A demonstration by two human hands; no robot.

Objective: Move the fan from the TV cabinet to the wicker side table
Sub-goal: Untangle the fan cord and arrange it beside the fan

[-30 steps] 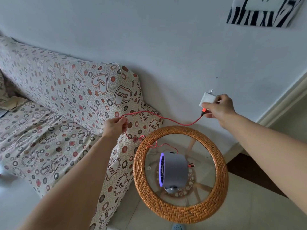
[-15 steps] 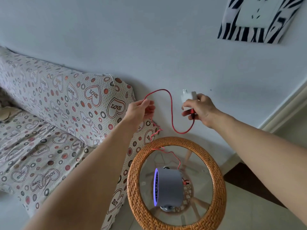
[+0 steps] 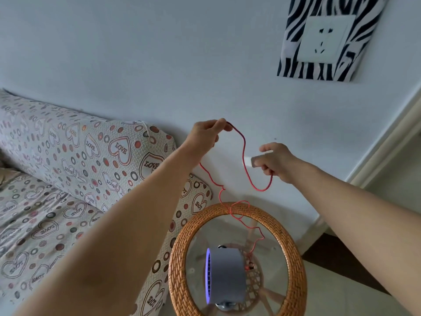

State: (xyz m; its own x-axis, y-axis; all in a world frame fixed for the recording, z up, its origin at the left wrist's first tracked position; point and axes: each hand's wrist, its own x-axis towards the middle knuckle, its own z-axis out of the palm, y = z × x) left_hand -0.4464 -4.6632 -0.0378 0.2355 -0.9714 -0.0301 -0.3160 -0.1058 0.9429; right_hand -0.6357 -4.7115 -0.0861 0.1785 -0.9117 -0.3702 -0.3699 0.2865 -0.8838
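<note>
Head | fan [image 3: 226, 275] on table [image 3: 296, 270] | above: left hand [image 3: 205, 135] pinches cable [image 3: 245, 147], right hand [image 3: 276, 163] plug [image 3: 250, 161]

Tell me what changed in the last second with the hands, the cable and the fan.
The left hand, pinching the red cable, rose and closed in on the right hand, so the cable, earlier stretched between them, now sags in a loop. The right hand lifted slightly up the wall. Unchanged: it grips the white plug; the fan sits on the wicker side table.
</note>
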